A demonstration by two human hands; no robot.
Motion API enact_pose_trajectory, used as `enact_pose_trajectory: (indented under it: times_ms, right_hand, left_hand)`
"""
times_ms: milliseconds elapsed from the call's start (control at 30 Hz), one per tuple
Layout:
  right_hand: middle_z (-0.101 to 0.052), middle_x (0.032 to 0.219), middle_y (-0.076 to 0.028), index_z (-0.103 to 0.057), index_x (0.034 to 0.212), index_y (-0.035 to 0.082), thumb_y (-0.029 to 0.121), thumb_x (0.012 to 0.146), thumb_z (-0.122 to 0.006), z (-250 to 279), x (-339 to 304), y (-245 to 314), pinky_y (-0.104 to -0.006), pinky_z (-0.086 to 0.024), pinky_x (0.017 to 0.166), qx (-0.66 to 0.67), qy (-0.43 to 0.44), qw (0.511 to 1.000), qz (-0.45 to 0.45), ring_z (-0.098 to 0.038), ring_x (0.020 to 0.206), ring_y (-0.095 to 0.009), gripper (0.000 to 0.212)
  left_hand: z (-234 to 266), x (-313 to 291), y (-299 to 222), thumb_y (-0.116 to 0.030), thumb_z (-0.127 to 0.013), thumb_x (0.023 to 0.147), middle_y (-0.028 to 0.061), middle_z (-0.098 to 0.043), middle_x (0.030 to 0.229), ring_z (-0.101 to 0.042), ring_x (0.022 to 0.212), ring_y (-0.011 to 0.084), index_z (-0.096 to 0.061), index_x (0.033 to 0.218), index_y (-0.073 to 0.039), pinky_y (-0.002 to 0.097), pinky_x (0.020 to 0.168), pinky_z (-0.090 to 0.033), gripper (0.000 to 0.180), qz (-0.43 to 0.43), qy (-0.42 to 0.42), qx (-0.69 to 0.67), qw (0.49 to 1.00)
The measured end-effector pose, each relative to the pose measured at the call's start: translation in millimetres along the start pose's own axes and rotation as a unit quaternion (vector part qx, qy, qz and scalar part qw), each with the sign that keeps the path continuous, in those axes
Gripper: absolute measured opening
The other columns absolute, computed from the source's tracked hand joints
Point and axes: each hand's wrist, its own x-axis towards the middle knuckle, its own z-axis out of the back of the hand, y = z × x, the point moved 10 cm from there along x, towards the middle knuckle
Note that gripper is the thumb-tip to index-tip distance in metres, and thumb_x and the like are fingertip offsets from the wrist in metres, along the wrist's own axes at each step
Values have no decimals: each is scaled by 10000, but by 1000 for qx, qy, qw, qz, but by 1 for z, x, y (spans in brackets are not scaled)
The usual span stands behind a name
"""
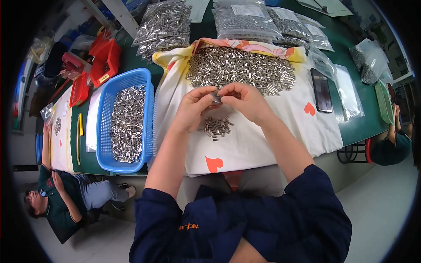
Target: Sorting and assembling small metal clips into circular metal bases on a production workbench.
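Over the white cloth [258,142], my left hand [192,107] and my right hand [247,104] meet with fingertips closed. Between them is a small grey metal piece [215,97], partly covered by the fingers, so its exact shape does not show. Just below the hands lies a small heap of short metal cylinders [216,127]. Beyond my fingers spreads a large pile of similar shiny metal cylinders [241,68], bordered at the back by the cloth's folded, coloured edge. Left of the cloth, a blue plastic basket [102,131] holds many more cylinders [128,125].
Clear bags of metal parts [245,22] line the table's back. A black phone [321,90] and a flat plastic bag [348,94] lie right. Red bins [106,61] and a yellow-handled tool [80,125] are left. People sit at both sides, including a person [66,197] at left.
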Motion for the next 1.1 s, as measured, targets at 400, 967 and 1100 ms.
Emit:
enact_pose_trajectory:
  times_ms: [400, 967, 1100]
  right_hand:
    - [-558, 801, -3, -555, 874, 48, 110, 812, -542, 28, -40, -27, -237, -432, 686, 192, 13, 976, -99, -516, 715, -98, 88]
    - [-560, 820, -7, -546, 910, 55, 113, 835, -515, 93, -106, -22, -229, -446, 686, 217, -51, 972, -67, -537, 717, -92, 100]
    - [-558, 855, -18, -539, 946, 42, 121, 845, -509, 102, -112, -28, -236, -452, 698, 230, -77, 967, -81, -543, 736, -97, 131]
  left_hand:
    - [-58, 3, 8, -116, -503, 852, 51, -580, 837, -580, 735, 132, -545, 981, -4, 269, 688, -489, 175, 46, 6, 234, 971]
    - [-150, 3, 56, -54, -542, 811, 67, -601, 874, -577, 748, 133, -544, 1023, 4, 257, 695, -473, 220, 82, 119, 172, 974]
    - [-153, 10, 67, -49, -524, 821, 69, -595, 872, -580, 745, 131, -533, 1026, 11, 255, 697, -481, 214, 91, 109, 174, 974]
